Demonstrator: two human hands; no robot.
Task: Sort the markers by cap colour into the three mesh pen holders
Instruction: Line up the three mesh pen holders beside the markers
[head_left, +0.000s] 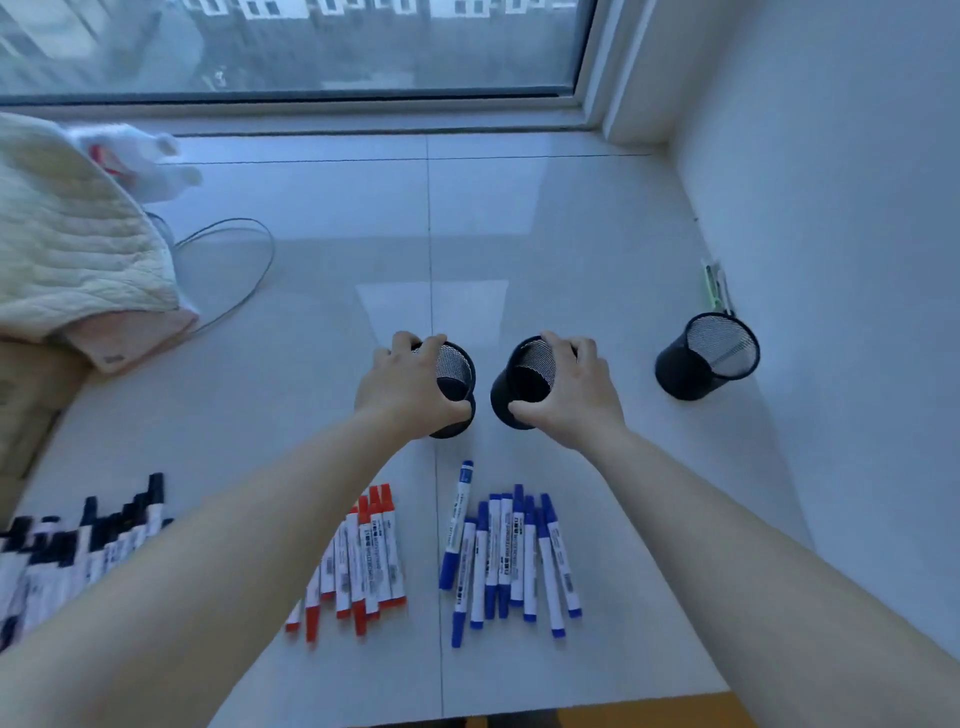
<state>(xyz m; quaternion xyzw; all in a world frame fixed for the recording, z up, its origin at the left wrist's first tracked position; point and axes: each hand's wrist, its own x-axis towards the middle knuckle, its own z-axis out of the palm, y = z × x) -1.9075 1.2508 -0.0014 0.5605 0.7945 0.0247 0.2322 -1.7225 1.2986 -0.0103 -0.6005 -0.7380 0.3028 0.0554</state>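
The left hand (410, 387) grips one black mesh pen holder (457, 382) at its rim, and the right hand (569, 392) grips a second one (524, 382) just beside it (both near the centre of the white surface (322, 249)). A third black mesh holder (709, 356) stands at 3 o'clock, well apart. Black-capped markers (78, 540) lie at 8 o'clock, red-capped markers (363, 556) and blue-capped markers (511, 556) at 6 o'clock.

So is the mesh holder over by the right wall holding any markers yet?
Empty. The far-right holder stands untouched, and only bare mesh shows through its open mouth. No marker stands in it.
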